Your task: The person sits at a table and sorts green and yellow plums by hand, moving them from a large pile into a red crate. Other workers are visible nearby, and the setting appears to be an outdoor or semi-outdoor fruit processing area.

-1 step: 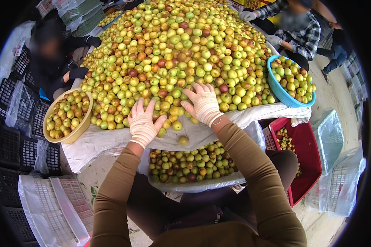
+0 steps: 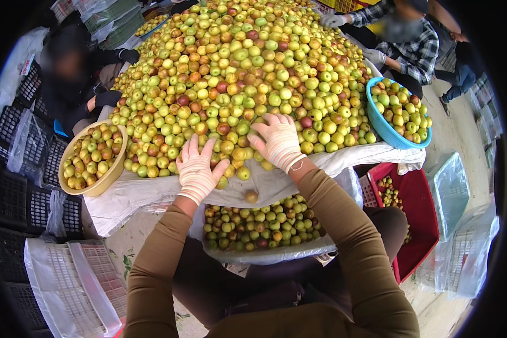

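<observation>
A big heap of small round fruits that look like jujubes (image 2: 253, 62), yellow-green with reddish-brown patches, covers the table before me. My left hand (image 2: 198, 168), in a pale striped glove, rests at the heap's near edge with its fingers spread. To its right, my right hand (image 2: 278, 141), gloved alike, lies on the fruits a little farther in, fingers apart and slightly bent. Neither hand grips anything. A single brownish fruit (image 2: 250, 196) sits on the white cloth (image 2: 141, 194) between my wrists. Below the cloth's edge, a plastic-lined crate (image 2: 265, 256) holds many more fruits.
A tan basin (image 2: 120, 160) of fruits stands left, a blue basin (image 2: 384, 128) right. Beside my right knee is a red crate (image 2: 419, 208) with some fruits. Black crates (image 2: 5, 194) are stacked at left. Co-workers sit left (image 2: 67, 84) and far right (image 2: 408, 45).
The loose brownish fruit has rolled slightly nearer to me on the cloth. My left hand has shifted a touch to the right; my right hand is almost unchanged.
</observation>
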Motion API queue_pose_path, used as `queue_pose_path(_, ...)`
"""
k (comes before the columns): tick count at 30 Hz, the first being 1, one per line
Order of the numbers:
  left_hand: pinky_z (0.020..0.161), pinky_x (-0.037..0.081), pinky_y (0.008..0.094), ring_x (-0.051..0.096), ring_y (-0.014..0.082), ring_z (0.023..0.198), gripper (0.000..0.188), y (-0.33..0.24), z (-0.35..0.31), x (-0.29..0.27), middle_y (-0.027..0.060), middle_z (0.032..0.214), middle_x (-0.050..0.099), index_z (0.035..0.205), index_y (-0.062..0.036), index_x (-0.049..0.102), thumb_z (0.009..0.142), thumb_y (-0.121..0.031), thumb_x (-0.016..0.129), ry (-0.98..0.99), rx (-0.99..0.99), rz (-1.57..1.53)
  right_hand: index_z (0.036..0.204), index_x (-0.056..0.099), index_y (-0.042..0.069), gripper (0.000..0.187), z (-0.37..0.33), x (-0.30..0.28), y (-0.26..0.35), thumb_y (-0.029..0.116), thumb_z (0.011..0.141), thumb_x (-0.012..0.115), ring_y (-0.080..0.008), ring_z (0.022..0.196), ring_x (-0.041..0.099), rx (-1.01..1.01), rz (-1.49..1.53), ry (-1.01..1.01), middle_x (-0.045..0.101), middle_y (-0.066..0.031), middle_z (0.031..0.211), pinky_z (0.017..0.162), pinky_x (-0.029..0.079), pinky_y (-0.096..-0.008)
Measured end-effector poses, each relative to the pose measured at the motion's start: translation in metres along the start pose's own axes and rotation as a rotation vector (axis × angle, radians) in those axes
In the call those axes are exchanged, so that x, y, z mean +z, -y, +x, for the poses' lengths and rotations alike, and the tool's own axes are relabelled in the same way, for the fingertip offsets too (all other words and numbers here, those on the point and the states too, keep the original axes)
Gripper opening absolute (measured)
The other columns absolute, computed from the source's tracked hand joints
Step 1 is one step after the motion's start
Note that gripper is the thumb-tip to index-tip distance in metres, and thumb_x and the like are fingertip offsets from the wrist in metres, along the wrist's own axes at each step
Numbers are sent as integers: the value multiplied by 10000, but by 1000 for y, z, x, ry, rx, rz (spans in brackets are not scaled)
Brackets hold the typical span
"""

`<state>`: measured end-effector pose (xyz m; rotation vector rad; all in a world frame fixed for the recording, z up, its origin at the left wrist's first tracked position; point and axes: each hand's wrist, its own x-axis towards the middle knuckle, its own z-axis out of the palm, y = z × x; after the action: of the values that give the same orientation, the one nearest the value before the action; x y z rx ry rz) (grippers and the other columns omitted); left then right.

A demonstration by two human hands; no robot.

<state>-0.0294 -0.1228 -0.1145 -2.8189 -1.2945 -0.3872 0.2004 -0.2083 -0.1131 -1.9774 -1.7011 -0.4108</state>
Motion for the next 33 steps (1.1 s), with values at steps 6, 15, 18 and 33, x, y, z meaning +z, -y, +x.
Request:
queue_pose_path(6, 1162, 228, 581, 250, 417, 1442, 675, -13, -1, -8, 204, 1581, 270, 1465, -200, 468, 872, -451, 670, 33, 11, -133, 1232, 639, 179, 404, 103, 8, 34, 122, 834, 681, -275, 1142, 607, -157, -68, 316, 581, -74, 1257, 921, 514, -413)
queue_pose_path(15, 1010, 459, 448, 595, 402, 1143, 356, 58, -4, -27, 234, 1228, 639, 1190, -38, 681, 921, -269, 645, -365, -77, -436, 1288, 549, 92, 560, 149, 10, 46, 281, 822, 794, -364, 1062, 651, -106, -213, 710, 534, -176, 1276, 873, 550, -468)
queue_pose_path(18, 931, 496, 456, 627, 401, 1046, 331, 64, -2, -26, 221, 1100, 680, 1117, -49, 709, 904, -294, 650, -279, -164, -395, 1280, 590, 95, 477, 129, 0, 24, 328, 888, 730, -339, 1139, 626, -95, -137, 661, 588, -162, 1265, 900, 543, -468)
queue_pose_path(33, 911, 529, 436, 641, 348, 1043, 242, 6, 110, -18, 150, 1121, 678, 1092, -90, 723, 892, -169, 612, 6, 59, 109, 923, 709, 105, 118, -61, -164, -101, 197, 865, 663, -348, 902, 616, 22, -29, 91, 670, -106, 895, 819, 497, -465)
